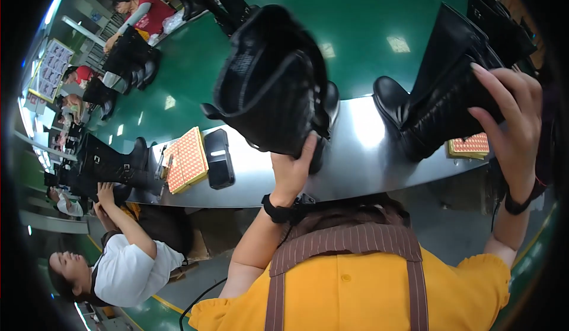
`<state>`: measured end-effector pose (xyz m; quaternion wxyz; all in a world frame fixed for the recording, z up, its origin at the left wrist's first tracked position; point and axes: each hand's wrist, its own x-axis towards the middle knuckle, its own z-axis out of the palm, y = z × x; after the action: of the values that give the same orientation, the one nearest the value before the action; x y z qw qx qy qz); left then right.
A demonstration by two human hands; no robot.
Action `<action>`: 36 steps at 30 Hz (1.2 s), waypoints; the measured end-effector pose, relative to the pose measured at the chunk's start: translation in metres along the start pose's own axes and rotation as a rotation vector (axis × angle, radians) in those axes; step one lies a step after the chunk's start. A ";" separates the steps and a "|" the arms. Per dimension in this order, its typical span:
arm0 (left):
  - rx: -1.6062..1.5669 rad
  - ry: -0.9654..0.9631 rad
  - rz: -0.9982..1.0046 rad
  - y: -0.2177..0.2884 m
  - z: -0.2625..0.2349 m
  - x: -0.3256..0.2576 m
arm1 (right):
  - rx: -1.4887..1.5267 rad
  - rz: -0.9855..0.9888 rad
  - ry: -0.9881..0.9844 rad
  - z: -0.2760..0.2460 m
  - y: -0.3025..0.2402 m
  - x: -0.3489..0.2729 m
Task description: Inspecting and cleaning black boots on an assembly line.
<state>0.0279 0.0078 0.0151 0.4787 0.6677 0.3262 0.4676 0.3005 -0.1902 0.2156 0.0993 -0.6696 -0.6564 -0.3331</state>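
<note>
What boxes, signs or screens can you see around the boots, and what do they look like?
Patterned flat box: on the metal table edge, left of the raised boot; rectangular, orange-red with yellow sides.
Second patterned box: on the table behind the right boot; same colours, partly hidden.
Black device: beside the first box; small, rectangular, dark.
Wall chart: far left; a yellow-edged grid of small pictures.

A tall black boot (269, 85) is held up above the table (355, 159), tilted, its open shaft facing the camera. A second black boot (438, 94) stands on the table at the right, toe pointing left, shaft leaning right.
</note>
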 end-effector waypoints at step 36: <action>1.019 0.441 0.778 0.151 -0.053 0.009 | 1.408 0.292 -0.087 0.188 -0.164 0.062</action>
<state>-0.0204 -0.0162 0.1661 -0.1768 0.7678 0.3318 0.5188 0.1999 -0.0126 0.0588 0.5246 -0.5403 -0.6226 0.2126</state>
